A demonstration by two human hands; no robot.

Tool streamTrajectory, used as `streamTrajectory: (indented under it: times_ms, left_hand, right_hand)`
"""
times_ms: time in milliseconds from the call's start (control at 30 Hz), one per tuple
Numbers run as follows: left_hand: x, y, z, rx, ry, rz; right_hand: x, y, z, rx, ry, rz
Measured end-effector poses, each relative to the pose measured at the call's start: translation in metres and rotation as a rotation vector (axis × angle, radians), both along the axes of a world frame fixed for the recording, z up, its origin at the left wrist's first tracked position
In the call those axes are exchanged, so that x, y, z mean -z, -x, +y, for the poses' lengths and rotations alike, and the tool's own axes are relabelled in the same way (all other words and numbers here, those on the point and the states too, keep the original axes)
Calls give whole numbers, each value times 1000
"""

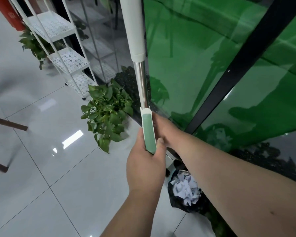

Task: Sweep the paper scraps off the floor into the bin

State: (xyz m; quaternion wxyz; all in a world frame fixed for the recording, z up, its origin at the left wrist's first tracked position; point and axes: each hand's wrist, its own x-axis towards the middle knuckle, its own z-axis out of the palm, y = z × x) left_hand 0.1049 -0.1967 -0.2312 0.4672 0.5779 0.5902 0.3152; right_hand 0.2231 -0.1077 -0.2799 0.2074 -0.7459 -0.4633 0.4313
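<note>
A long handle stands almost upright in the middle of the view, with a green grip (149,132), a steel tube above it and a white sleeve at the top. Its working end is out of view. My left hand (144,168) is wrapped around the lower part of the green grip. My right hand (164,130) holds the same grip from the right, just behind it. Below my right forearm stands a bin (173,197) lined with a black bag. White paper scraps (185,188) fill it. A small white part (169,159) shows under my hands; what it belongs to is hidden.
A potted leafy plant (108,115) stands on the glossy grey tiled floor (58,168), left of the handle. A white wheeled rack (67,60) is behind it. A glass wall with a black frame (229,79) and green backing runs along the right. Dark wooden furniture legs (9,124) are at the left.
</note>
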Motion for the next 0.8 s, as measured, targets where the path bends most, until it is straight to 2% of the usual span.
streamTrajectory:
  times_ms: [133, 300, 400, 600, 800]
  left_hand:
    - [-7, -5, -9, 34, -1, 35]
    - [-6, 6, -21, 95, -34, 73]
    - [-8, 12, -25, 126, -36, 72]
    - [-3, 22, -26, 152, -28, 136]
    - [-4, 5, -30, 171, 24, 155]
  right_hand:
    - [8, -12, -12, -25, 35, -25]
    - [20, -15, -31, -85, 68, 43]
    - [37, -27, -39, -32, 74, 146]
    - [20, -56, -78, 93, 122, 94]
    - [47, -75, -119, 294, 157, 186]
